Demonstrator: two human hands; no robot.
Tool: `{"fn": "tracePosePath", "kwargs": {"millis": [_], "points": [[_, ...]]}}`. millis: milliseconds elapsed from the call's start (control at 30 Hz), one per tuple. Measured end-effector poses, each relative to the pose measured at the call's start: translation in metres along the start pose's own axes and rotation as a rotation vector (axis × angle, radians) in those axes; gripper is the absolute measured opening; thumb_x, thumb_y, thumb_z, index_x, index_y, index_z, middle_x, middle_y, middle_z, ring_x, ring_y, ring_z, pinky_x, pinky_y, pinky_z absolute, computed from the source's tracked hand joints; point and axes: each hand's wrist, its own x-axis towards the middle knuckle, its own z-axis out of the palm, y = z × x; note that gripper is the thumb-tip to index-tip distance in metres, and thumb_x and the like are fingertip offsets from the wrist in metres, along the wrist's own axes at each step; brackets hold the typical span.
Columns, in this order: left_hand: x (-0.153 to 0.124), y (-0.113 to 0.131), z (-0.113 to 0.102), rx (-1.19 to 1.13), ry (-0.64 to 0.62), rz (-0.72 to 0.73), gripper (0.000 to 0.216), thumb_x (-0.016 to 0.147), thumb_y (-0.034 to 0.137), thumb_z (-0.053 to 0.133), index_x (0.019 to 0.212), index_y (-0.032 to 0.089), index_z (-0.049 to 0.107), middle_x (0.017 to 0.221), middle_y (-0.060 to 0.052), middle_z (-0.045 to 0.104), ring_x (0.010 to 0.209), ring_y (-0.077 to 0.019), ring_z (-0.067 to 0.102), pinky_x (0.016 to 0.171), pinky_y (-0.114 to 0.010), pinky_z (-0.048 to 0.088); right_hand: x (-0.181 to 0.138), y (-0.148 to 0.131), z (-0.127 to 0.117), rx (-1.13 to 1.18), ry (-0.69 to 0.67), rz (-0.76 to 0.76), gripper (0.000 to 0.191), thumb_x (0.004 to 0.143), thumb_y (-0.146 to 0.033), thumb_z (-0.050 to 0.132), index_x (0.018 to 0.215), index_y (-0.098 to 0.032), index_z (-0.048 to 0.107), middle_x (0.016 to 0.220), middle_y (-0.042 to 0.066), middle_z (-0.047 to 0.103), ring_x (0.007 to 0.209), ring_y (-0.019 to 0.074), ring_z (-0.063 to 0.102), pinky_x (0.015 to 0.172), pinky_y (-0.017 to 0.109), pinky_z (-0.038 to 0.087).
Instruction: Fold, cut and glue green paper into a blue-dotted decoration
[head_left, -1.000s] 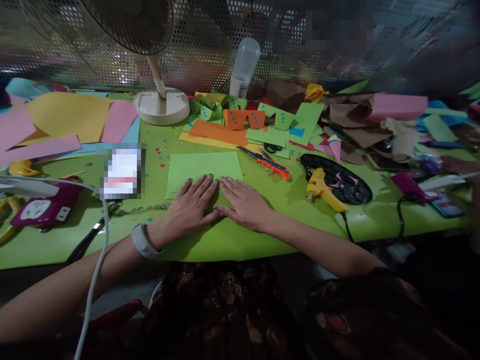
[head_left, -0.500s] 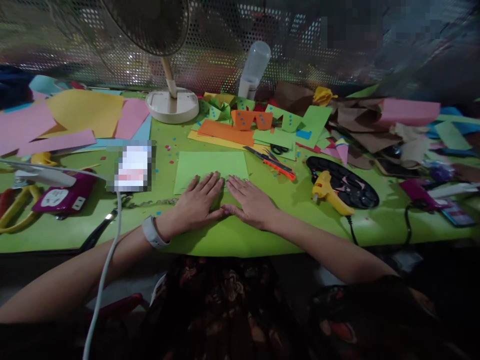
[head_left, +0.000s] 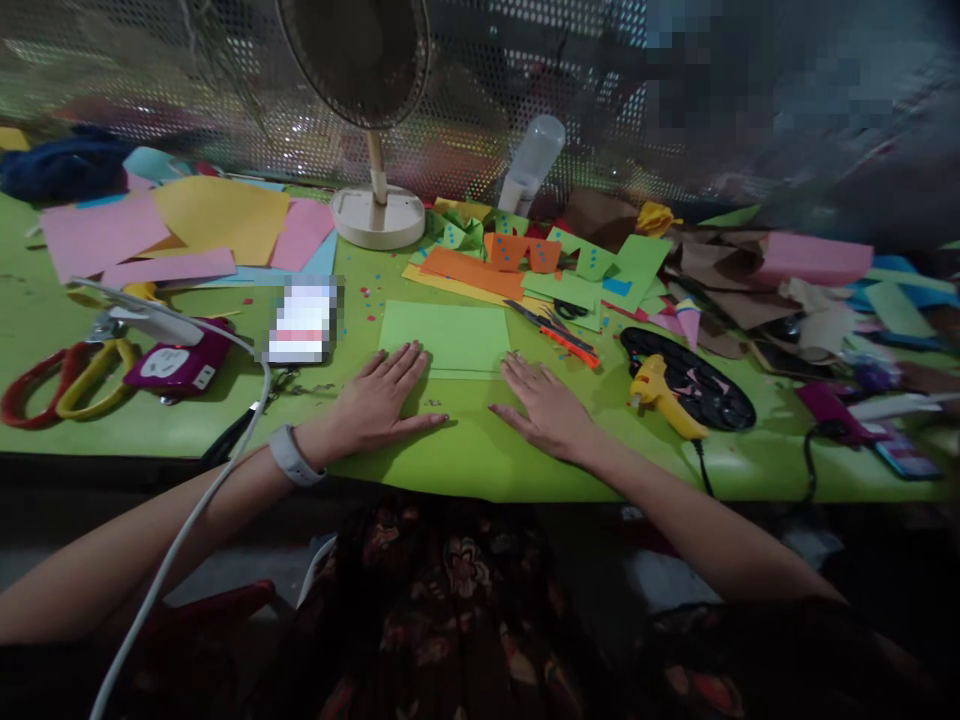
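A light green sheet of paper [head_left: 448,338] lies flat on the green table [head_left: 480,465] in front of me. My left hand [head_left: 379,398] rests palm down at the sheet's near left corner, fingers stretched out. My right hand [head_left: 545,405] lies flat at the near right corner, fingers spread. Neither hand holds anything. A white watch [head_left: 289,455] sits on my left wrist.
A fan base [head_left: 379,216] stands behind the sheet. An orange-handled cutter and scissors [head_left: 561,331] lie to the right, then a yellow glue gun [head_left: 664,394] by a black tray [head_left: 701,372]. Coloured paper [head_left: 217,215] covers the back. A white cable [head_left: 184,525] crosses my left arm.
My hands have slid apart from the middle of the sheet's near edge to its two near corners. The camera view has shifted to the left.
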Motion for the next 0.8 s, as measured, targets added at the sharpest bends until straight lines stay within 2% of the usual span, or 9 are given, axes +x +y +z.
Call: {"fn": "tracePosePath", "kwargs": {"millis": [100, 233, 333, 400, 433, 500, 600, 700, 800], "points": [[0.000, 0.001, 0.000, 0.001, 0.029, 0.015, 0.092, 0.089, 0.078, 0.030, 0.156, 0.015, 0.024, 0.162, -0.017, 0.021, 0.150, -0.0314, 0.019, 0.121, -0.048, 0.014, -0.005, 0.006, 0.001, -0.007, 0.006, 0.031, 0.082, 0.096, -0.068, 0.020, 0.155, -0.011, 0.028, 0.162, 0.015, 0.021, 0.150, 0.0271, 0.019, 0.123, 0.050, 0.017], [0.000, 0.001, 0.001, 0.023, 0.048, 0.022, 0.091, 0.089, 0.077, 0.032, 0.154, 0.014, 0.028, 0.161, -0.020, 0.022, 0.150, -0.0330, 0.020, 0.120, -0.049, 0.015, -0.012, 0.014, -0.011, -0.036, -0.001, 0.073, 0.078, 0.098, -0.063, 0.025, 0.152, -0.007, 0.035, 0.159, 0.018, 0.029, 0.149, 0.0299, 0.026, 0.122, 0.051, 0.021], [0.000, 0.002, -0.001, 0.014, 0.044, 0.012, 0.091, 0.088, 0.077, 0.035, 0.154, 0.015, 0.029, 0.161, -0.020, 0.024, 0.149, -0.0346, 0.023, 0.120, -0.051, 0.017, -0.002, 0.008, -0.037, -0.046, 0.134, 0.128, 0.068, 0.098, -0.059, 0.034, 0.138, -0.008, 0.054, 0.145, 0.020, 0.051, 0.137, 0.0337, 0.045, 0.113, 0.050, 0.035], [-0.001, 0.002, -0.001, 0.014, 0.052, 0.016, 0.090, 0.088, 0.077, 0.035, 0.154, 0.015, 0.029, 0.161, -0.020, 0.024, 0.149, -0.0342, 0.023, 0.120, -0.051, 0.017, 0.017, -0.005, -0.058, 0.016, 0.192, 0.171, 0.054, 0.097, -0.054, 0.040, 0.114, -0.012, 0.068, 0.119, 0.017, 0.070, 0.111, 0.0311, 0.064, 0.096, 0.045, 0.048], [-0.001, 0.002, -0.001, 0.020, 0.054, 0.023, 0.090, 0.089, 0.076, 0.035, 0.154, 0.015, 0.028, 0.161, -0.020, 0.023, 0.149, -0.0336, 0.023, 0.120, -0.050, 0.017, 0.030, -0.013, -0.066, 0.086, 0.137, 0.164, 0.049, 0.096, -0.055, 0.044, 0.102, -0.014, 0.071, 0.104, 0.014, 0.074, 0.095, 0.0278, 0.069, 0.086, 0.041, 0.052], [-0.002, 0.001, -0.001, 0.032, 0.061, 0.038, 0.088, 0.090, 0.075, 0.035, 0.154, 0.015, 0.027, 0.161, -0.020, 0.023, 0.149, -0.0325, 0.022, 0.119, -0.050, 0.018, 0.060, -0.027, -0.075, 0.225, -0.075, 0.134, 0.045, 0.092, -0.056, 0.054, 0.078, -0.016, 0.070, 0.077, 0.008, 0.074, 0.074, 0.0219, 0.069, 0.072, 0.034, 0.052], [-0.002, 0.000, 0.001, 0.022, 0.078, 0.038, 0.086, 0.089, 0.075, 0.037, 0.154, 0.021, 0.027, 0.162, -0.017, 0.023, 0.149, -0.0315, 0.023, 0.119, -0.051, 0.019, 0.103, -0.040, -0.069, 0.463, -0.388, 0.145, 0.038, 0.087, -0.044, 0.066, 0.063, -0.016, 0.063, 0.062, 0.004, 0.069, 0.061, 0.0148, 0.067, 0.064, 0.026, 0.052], [-0.001, -0.001, 0.001, 0.004, 0.063, 0.018, 0.088, 0.086, 0.078, 0.039, 0.154, 0.023, 0.028, 0.162, -0.016, 0.023, 0.148, -0.0332, 0.025, 0.119, -0.052, 0.021, 0.128, -0.040, -0.052, 0.622, -0.531, 0.225, 0.035, 0.086, -0.035, 0.070, 0.060, -0.015, 0.059, 0.056, 0.001, 0.064, 0.052, 0.0110, 0.063, 0.058, 0.023, 0.052], [0.000, 0.000, -0.001, -0.006, 0.038, 0.006, 0.091, 0.086, 0.079, 0.038, 0.154, 0.021, 0.028, 0.163, -0.016, 0.021, 0.149, -0.0342, 0.023, 0.119, -0.052, 0.020, 0.133, -0.034, -0.042, 0.657, -0.581, 0.255, 0.035, 0.085, -0.034, 0.072, 0.061, -0.013, 0.059, 0.054, -0.001, 0.063, 0.048, 0.0086, 0.061, 0.051, 0.020, 0.048]]}}
